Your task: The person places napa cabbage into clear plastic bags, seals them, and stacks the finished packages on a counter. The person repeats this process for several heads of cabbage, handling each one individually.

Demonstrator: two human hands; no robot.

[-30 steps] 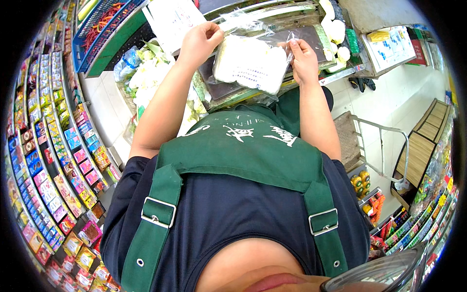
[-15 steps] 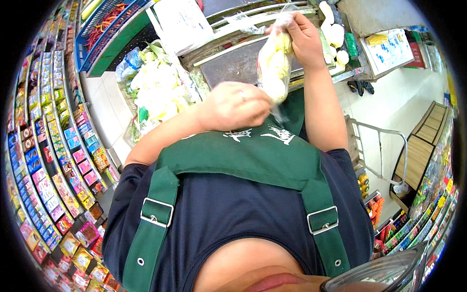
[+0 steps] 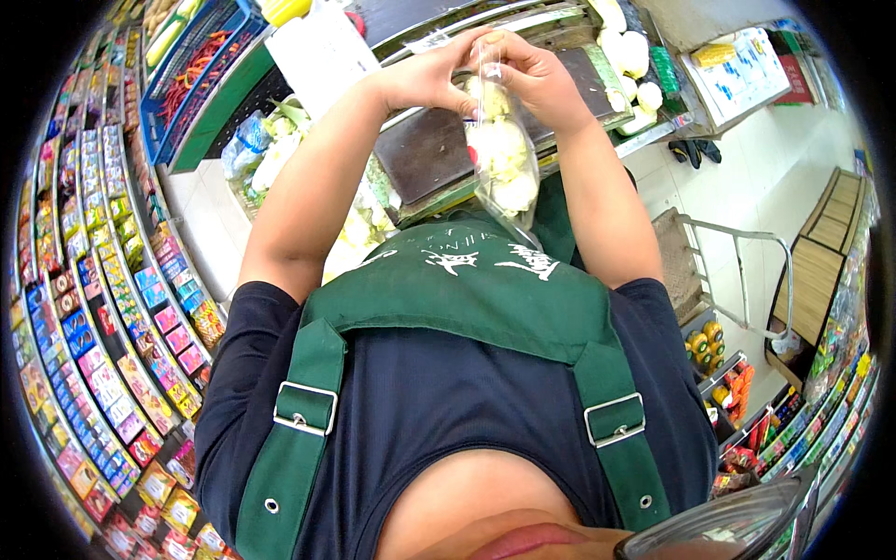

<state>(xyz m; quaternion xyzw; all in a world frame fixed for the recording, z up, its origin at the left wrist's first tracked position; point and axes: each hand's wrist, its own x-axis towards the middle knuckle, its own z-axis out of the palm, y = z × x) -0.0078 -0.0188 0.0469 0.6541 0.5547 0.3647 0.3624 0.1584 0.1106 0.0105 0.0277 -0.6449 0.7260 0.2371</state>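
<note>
The desk point(image 3: 420, 159) lies in front of the person, its dark top bare just beside the work. Near its left part is a white stack of flat sheets or bags point(image 3: 322, 70); toward its right end lie pale vegetables point(image 3: 627, 56) with no bag seen around them. More pale, leafy vegetables point(image 3: 273, 166) lie low on the left, near the person's left forearm.

The clear bag point(image 3: 525, 217) hangs upright, slightly tilted, at the desk's near edge, before the green apron point(image 3: 457, 308). Bagging looks done for its pale yellow-green vegetable point(image 3: 509, 168), which sits fully inside. The closing seems unfinished: no tie or tape can be made out at the neck.

The left hand point(image 3: 434, 79) is half curled, thumb and fingers around the bag's upper part; the right hand point(image 3: 532, 75) is nearly closed, pinching the gathered plastic at the top, the fingertips of both nearly meeting.
</note>
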